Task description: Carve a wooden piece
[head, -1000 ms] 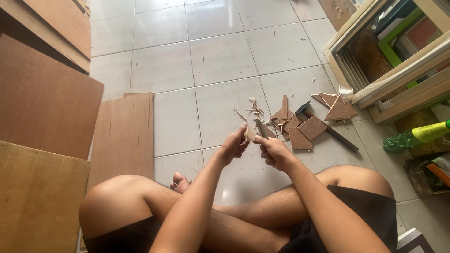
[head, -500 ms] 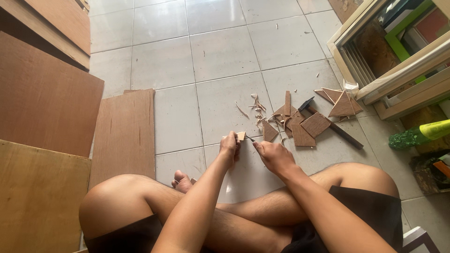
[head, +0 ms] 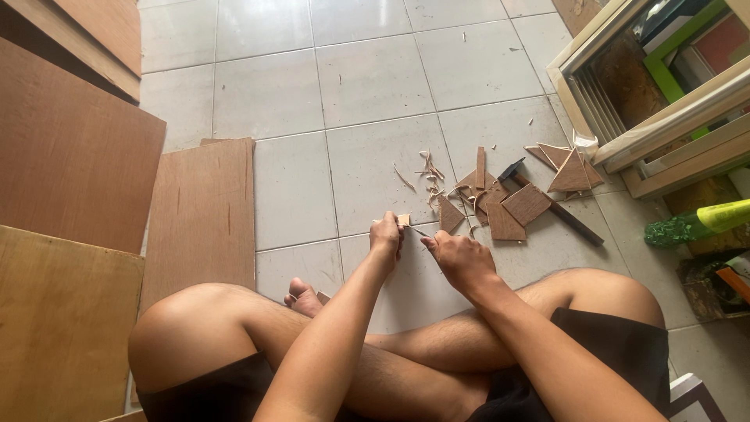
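Above the crossed legs, a small wood piece [head: 403, 220] is pinched in the closed left hand [head: 386, 239]; the fisted right hand [head: 461, 259] grips a largely hidden thin blade [head: 418, 231] just right of it.

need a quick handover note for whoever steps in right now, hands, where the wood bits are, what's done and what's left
Left hand: grip closed on a small wood piece, held just above the floor tiles.
Right hand: closed on a thin blade, its tip at the wood piece.
Things: cut triangles and squares lie in a pile ahead on the right, with a hammer beside them and shavings scattered in front. A board lies flat on the left.
Done: several pieces are cut, judging by the pile.
Left: the piece in hand looks unfinished; how much more trimming it needs cannot be told.
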